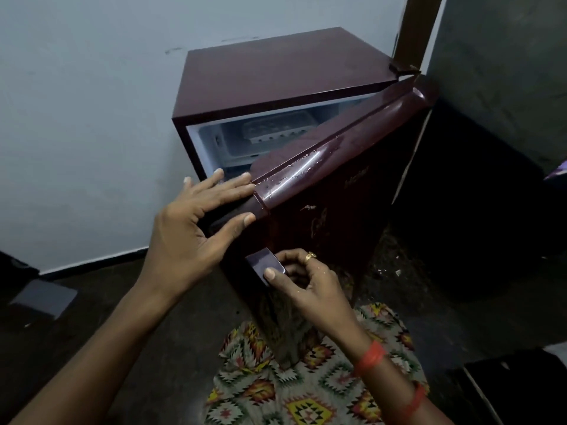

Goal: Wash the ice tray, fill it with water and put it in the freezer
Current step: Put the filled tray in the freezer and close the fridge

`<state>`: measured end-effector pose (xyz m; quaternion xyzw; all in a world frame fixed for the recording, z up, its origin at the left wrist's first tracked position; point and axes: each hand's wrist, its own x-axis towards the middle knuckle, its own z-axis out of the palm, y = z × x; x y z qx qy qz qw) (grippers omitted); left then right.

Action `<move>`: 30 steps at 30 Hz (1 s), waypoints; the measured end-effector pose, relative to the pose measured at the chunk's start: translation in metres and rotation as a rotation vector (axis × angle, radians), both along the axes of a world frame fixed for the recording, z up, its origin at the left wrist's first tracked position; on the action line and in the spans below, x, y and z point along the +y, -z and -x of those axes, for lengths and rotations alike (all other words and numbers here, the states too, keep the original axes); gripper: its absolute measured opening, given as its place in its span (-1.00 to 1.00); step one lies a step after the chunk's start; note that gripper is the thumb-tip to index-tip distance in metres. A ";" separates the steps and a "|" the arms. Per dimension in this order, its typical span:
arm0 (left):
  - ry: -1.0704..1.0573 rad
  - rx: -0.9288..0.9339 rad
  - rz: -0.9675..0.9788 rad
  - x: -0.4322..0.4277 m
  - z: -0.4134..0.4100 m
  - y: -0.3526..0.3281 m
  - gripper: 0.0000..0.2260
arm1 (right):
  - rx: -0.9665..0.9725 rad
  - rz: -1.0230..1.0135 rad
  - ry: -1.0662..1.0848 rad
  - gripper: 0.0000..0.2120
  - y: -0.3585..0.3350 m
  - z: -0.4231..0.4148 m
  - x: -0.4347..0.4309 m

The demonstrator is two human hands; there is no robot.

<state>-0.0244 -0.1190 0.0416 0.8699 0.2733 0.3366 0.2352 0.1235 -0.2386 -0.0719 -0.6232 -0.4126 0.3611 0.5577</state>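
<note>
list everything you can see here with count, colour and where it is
fridge: one, maroon, against the pale wall
fridge door: one, maroon, partly open, water drops on its top edge
door handle: one, dark purple, at the door's free edge
ice tray: one, pale, inside the freezer compartment
wooden post: one, brown, behind the fridge's top right corner
patterned cloth: one, white with red, yellow and green, below the door
ring: one, gold, on a right finger
bangles: two, orange-red, right wrist
left hand: on the door's top corner
right hand: gripping the door handle
</note>
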 end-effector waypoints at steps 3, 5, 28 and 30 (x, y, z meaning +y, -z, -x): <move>-0.056 -0.022 -0.008 0.029 0.004 0.005 -0.62 | 0.000 0.012 0.020 -0.73 0.001 0.009 0.033; -0.086 -0.026 -0.023 0.045 0.004 0.009 -0.61 | 0.007 0.016 0.034 -0.72 0.000 0.014 0.052; -0.182 -0.056 -0.040 0.173 -0.022 0.028 -0.66 | 0.059 0.018 0.175 -0.59 -0.001 0.026 0.186; -0.180 -0.061 -0.035 0.178 -0.024 0.028 -0.67 | 0.056 0.014 0.183 -0.60 -0.001 0.027 0.191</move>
